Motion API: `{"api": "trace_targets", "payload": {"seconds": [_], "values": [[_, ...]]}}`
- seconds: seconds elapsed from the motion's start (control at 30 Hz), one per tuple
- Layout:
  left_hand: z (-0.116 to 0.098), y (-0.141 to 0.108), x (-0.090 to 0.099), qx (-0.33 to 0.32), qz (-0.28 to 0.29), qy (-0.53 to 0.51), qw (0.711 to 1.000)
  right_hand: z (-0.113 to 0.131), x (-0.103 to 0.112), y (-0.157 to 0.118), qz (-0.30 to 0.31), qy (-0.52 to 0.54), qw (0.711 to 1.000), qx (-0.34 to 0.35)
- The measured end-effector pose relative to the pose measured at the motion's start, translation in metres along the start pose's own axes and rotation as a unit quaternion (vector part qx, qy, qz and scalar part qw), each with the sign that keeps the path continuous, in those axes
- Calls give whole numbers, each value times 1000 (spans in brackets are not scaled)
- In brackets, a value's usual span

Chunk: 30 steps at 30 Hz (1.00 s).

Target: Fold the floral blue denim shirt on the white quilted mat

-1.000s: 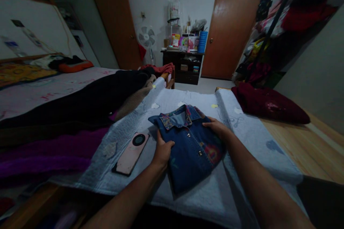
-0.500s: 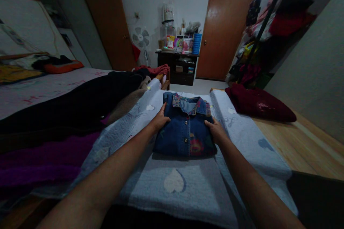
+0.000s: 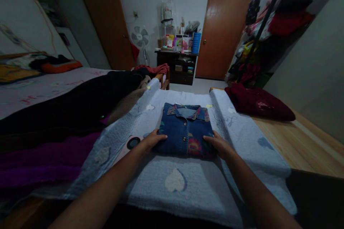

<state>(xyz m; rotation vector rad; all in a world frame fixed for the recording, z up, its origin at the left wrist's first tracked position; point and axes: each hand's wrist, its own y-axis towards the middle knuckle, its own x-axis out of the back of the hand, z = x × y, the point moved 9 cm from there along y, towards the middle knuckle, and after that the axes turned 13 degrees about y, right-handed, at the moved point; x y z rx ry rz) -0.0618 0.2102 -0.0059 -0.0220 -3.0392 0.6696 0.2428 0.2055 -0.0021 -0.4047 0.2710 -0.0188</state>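
Observation:
A folded blue denim shirt [image 3: 174,132] with a patterned collar, dark buttons and a red flower print lies on a pale blue cloth [image 3: 199,182] with heart shapes. My left hand [image 3: 154,139] grips its left edge, thumb on top and the other fingers hidden at the side or beneath. On the opposite edge, my right hand [image 3: 219,143] holds the shirt the same way. Partly behind my left forearm rests a flat pale pink object [image 3: 131,144] with a dark round part; its kind I cannot make out.
Dark and purple clothes [image 3: 61,100] are heaped on the bed at left. A folded maroon garment [image 3: 260,102] lies on the wooden surface [image 3: 290,132] at right. Farther back stand a fan [image 3: 141,37] and a dark cabinet [image 3: 176,65] loaded with items.
Both hands have slid down the shirt's sides toward me. The shirt's collar end now lies lower and flatter. The pale pink object has come into view beside my left forearm.

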Motion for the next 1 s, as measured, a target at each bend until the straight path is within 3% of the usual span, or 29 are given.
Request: {"api": "trace_targets", "payload": {"seconds": [0.13, 0.23, 0.37, 0.57, 0.67, 0.73, 0.83, 0.9, 1.0], "values": [[-5, -17, -5, -22, -2, 80, 997, 0, -1, -14, -10, 10, 1000, 9], [-18, -26, -5, -57, 1, 55, 997, 11, 1, -23, -34, 23, 998, 46], [-24, -39, 2, -81, 13, 27, 996, 17, -3, -43, -23, 25, 997, 71], [4, -54, 13, -60, 40, 45, 996, -13, -3, -68, 3, -33, 998, 62], [20, -52, 19, -50, 46, 61, 996, -21, 5, -67, 13, -141, 987, 71], [25, -47, 28, -35, 20, 73, 997, -17, 16, -61, -7, -267, 960, 81], [21, -37, 33, -11, -15, 99, 995, 11, 23, -53, -76, -446, 881, 139], [11, -28, 27, -1, -13, 104, 994, 34, 6, -48, -92, -513, 828, 205], [-10, -11, 8, 7, 6, 91, 996, 60, -44, -39, -46, -542, 787, 289]]}}
